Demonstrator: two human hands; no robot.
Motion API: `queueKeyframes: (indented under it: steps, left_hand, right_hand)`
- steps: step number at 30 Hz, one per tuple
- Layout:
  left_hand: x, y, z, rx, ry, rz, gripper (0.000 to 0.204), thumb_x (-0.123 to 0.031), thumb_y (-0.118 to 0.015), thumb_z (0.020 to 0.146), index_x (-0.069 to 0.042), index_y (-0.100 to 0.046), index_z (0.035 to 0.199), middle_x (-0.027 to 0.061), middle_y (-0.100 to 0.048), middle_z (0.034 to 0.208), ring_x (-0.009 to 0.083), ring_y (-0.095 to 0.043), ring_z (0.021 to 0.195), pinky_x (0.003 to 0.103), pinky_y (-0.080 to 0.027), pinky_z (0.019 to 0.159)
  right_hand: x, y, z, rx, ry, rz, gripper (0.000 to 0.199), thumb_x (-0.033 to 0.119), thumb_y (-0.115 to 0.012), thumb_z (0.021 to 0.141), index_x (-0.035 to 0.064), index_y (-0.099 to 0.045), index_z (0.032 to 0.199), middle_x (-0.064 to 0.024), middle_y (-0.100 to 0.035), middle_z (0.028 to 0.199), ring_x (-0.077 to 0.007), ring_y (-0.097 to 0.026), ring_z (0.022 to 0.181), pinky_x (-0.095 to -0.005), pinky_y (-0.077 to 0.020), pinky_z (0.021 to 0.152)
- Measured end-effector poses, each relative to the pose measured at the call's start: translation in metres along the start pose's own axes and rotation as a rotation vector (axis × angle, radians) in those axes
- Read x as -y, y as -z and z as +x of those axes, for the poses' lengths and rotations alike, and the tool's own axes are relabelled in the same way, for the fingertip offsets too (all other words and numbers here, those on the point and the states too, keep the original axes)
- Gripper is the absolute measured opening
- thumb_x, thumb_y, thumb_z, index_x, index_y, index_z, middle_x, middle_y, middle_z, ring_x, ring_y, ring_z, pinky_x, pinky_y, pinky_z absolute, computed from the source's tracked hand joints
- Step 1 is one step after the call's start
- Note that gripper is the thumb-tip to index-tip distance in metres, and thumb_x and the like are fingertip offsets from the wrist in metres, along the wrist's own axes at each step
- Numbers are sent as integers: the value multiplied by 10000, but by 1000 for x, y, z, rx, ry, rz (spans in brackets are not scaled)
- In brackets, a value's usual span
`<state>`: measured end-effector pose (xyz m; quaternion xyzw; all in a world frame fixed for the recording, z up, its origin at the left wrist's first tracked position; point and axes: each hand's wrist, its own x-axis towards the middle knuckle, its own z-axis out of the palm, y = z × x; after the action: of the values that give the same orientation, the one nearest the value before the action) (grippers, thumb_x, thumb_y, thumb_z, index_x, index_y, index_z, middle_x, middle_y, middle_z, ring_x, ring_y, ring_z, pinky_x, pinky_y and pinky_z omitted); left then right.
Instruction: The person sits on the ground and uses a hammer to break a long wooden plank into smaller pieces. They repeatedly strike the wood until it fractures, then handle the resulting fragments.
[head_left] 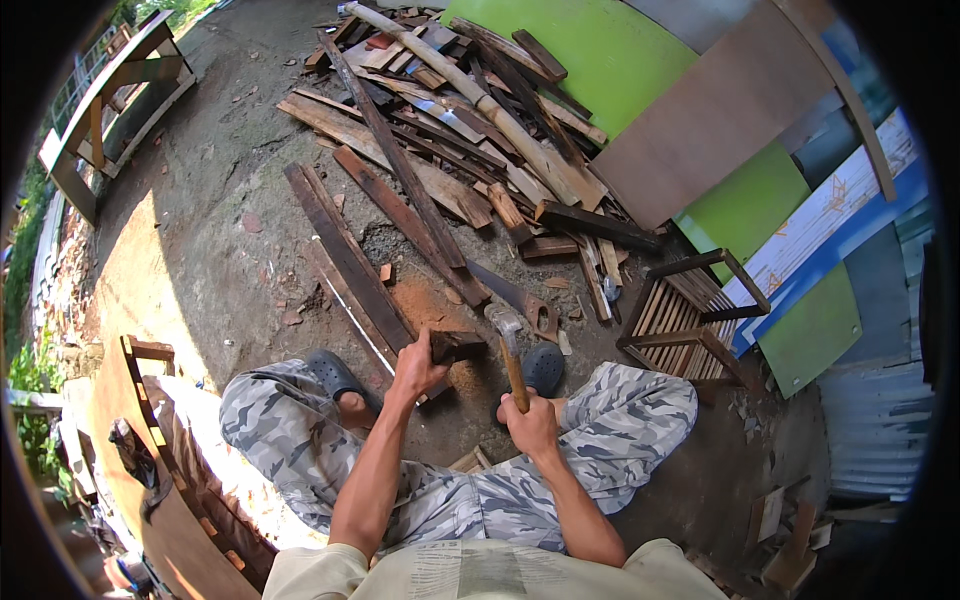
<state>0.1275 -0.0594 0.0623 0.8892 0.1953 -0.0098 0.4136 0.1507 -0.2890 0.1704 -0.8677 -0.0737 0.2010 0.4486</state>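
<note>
My right hand (531, 424) is closed around the wooden handle of a hammer (514, 372), its metal head pointing away from me. Just left of the hammer head, my left hand (419, 366) grips a short dark wood block (459, 346) with the fingers wrapped over its end. The block lies by the near end of a long dark beam (352, 255), which stretches away from me along the ground; whether the two touch is hard to tell. A hand saw (541, 316) lies on the ground beyond the hammer, partly under a plank, with reddish sawdust (418, 300) nearby.
A heap of mixed planks (430, 110) spreads across the far side. To the right stand a slatted wooden frame (690, 315) and leaning green panels (560, 60). A wooden bench (110, 110) is at far left, and a curved brown board (150, 490) at near left.
</note>
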Motion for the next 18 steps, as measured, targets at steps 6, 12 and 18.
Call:
queueKeyframes:
  steps: [6, 12, 18]
  left_hand:
    - [-15, -9, -1, 13, -24, 18, 481, -174, -736, 720, -7, -445, 1064, 291, -647, 814, 484, -638, 831, 523, -499, 704]
    - [-21, -4, -14, 64, -30, 29, 478, -114, -726, 696, 1, -451, 1069, 296, -647, 823, 494, -634, 840, 531, -496, 709]
    - [-5, -11, -1, 38, -42, 46, 487, -194, -744, 731, 6, -448, 1062, 298, -653, 848, 487, -638, 845, 526, -504, 716]
  right_hand:
    - [-25, -13, -2, 62, 99, -22, 312, 262, -611, 895, -20, -630, 763, -223, -616, 644, -414, -641, 650, -481, -474, 611]
    - [-18, -21, 7, 106, 101, -102, 261, 228, -595, 894, -9, -644, 796, -253, -631, 710, -462, -635, 706, -517, -479, 641]
    - [-22, -14, -4, 95, 20, 4, 261, 221, -588, 899, -13, -639, 795, -227, -607, 643, -415, -656, 662, -504, -478, 620]
